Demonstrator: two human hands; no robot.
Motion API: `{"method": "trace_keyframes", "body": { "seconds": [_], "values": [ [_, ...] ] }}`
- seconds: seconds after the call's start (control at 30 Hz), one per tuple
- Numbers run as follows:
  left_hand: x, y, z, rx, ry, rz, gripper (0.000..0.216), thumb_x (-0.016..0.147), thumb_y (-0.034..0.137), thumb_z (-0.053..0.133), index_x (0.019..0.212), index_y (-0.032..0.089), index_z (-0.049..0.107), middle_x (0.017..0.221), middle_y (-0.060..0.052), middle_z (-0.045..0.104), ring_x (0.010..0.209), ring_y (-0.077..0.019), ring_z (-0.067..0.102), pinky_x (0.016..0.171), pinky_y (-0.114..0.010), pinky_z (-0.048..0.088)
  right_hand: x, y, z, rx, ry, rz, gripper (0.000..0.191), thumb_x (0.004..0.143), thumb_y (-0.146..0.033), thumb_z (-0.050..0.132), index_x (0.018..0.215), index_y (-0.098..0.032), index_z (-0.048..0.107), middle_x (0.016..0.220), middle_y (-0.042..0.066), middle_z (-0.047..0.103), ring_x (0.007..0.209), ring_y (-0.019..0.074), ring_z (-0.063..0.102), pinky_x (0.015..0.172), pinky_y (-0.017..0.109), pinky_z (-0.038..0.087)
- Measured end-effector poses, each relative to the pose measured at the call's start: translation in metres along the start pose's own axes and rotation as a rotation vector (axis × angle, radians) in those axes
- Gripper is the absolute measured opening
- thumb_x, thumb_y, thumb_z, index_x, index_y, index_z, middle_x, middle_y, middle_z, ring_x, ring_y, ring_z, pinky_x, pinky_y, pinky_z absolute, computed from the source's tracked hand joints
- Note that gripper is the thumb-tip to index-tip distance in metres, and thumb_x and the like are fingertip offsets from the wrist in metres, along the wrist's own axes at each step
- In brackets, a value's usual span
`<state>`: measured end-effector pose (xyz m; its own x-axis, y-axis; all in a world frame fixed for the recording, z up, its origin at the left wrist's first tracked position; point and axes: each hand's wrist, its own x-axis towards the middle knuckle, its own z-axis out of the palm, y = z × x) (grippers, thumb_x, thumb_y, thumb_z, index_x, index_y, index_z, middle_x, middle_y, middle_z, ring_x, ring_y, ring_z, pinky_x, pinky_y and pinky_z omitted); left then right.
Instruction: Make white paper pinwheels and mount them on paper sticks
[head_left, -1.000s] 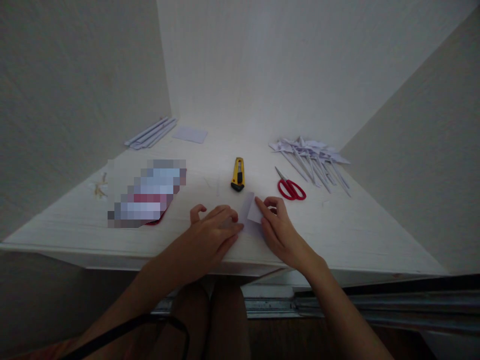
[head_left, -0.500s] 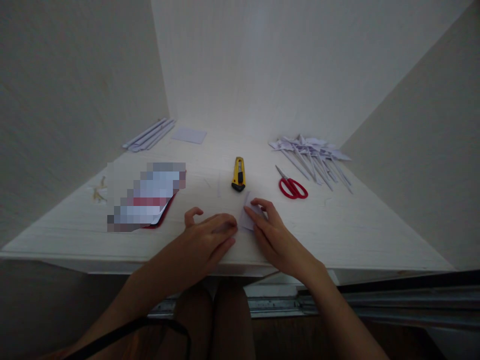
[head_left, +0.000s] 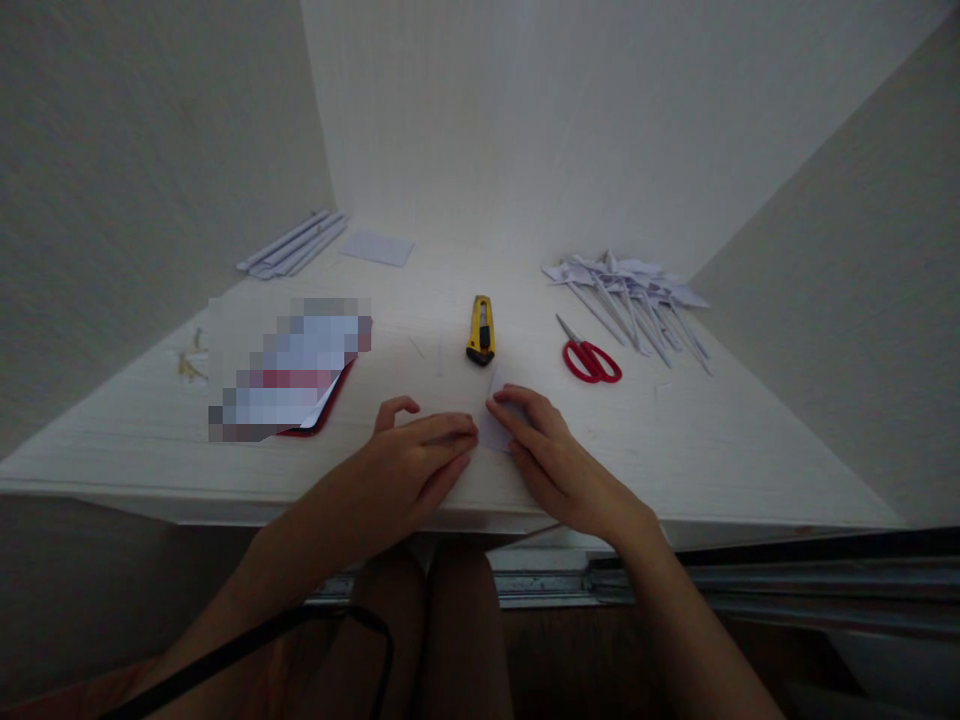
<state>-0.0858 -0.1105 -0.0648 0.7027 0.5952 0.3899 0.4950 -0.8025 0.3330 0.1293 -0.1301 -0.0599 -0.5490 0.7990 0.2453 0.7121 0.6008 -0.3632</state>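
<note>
A small folded piece of white paper (head_left: pixel 492 432) lies on the white tabletop between my hands, partly covered by fingers. My right hand (head_left: pixel 551 445) is closed over its right side, the fingertips pressing on it. On the left edge rest the bunched fingertips of my left hand (head_left: pixel 420 458), with one finger curled up apart from the others. Just beyond the paper lies a yellow and black utility knife (head_left: pixel 481 330). Red-handled scissors (head_left: pixel 589 355) lie to the right of it, beyond my right hand.
Several white paper sticks with pointed paper tops (head_left: pixel 630 290) are heaped at the back right. Rolled paper sticks (head_left: pixel 294 246) and a flat paper sheet (head_left: pixel 377 247) lie at the back left. A phone-like thing with a red edge (head_left: pixel 330 405), mostly blurred out, lies left. Walls enclose the table.
The view has tilted slightly, so the tabletop things appear a little higher. Both hands stay at the paper, and my right fingers now cover slightly more of its upper part.
</note>
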Motion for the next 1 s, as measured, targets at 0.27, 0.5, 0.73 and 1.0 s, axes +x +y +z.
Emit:
{"method": "trace_keyframes", "body": {
  "seconds": [0.27, 0.5, 0.73, 1.0],
  "values": [
    [0.0002, -0.0013, 0.0013, -0.031, 0.009, -0.013, 0.028, 0.093, 0.02, 0.036, 0.105, 0.018, 0.062, 0.115, -0.004, 0.062, 0.106, -0.0136, 0.055, 0.098, -0.036, 0.025, 0.0002, 0.0, 0.001, -0.007, 0.007, -0.005, 0.048, 0.089, -0.014, 0.033, 0.136, -0.017, 0.03, 0.137, 0.016, 0.031, 0.131, 0.0234, 0.027, 0.106, 0.048, 0.032],
    [0.0009, -0.0004, 0.0025, 0.01, 0.004, 0.011, 0.029, 0.094, 0.02, 0.034, 0.104, 0.017, 0.061, 0.115, -0.005, 0.061, 0.108, -0.0142, 0.054, 0.097, -0.035, 0.028, -0.0001, 0.0011, 0.0019, -0.013, -0.005, -0.031, 0.048, 0.089, -0.013, 0.033, 0.136, -0.013, 0.03, 0.136, 0.017, 0.03, 0.131, 0.022, 0.025, 0.108, 0.045, 0.03],
    [0.0009, -0.0013, 0.0058, 0.079, 0.0, 0.033, 0.032, 0.094, 0.018, 0.031, 0.113, 0.013, 0.056, 0.121, -0.008, 0.058, 0.115, -0.0155, 0.049, 0.098, -0.036, 0.03, 0.0007, 0.0011, 0.0017, 0.008, -0.001, -0.04, 0.048, 0.089, -0.013, 0.033, 0.137, -0.016, 0.029, 0.136, 0.016, 0.032, 0.13, 0.0228, 0.027, 0.106, 0.048, 0.031],
    [-0.0001, -0.0033, 0.007, 0.08, 0.001, 0.015, 0.032, 0.093, 0.018, 0.032, 0.118, 0.015, 0.054, 0.125, -0.008, 0.056, 0.121, -0.0161, 0.045, 0.101, -0.038, 0.028, 0.0008, -0.0006, -0.0006, 0.003, -0.022, -0.03, 0.05, 0.088, -0.014, 0.035, 0.137, -0.015, 0.029, 0.136, 0.016, 0.032, 0.13, 0.0232, 0.028, 0.107, 0.046, 0.031]
  ]
}}
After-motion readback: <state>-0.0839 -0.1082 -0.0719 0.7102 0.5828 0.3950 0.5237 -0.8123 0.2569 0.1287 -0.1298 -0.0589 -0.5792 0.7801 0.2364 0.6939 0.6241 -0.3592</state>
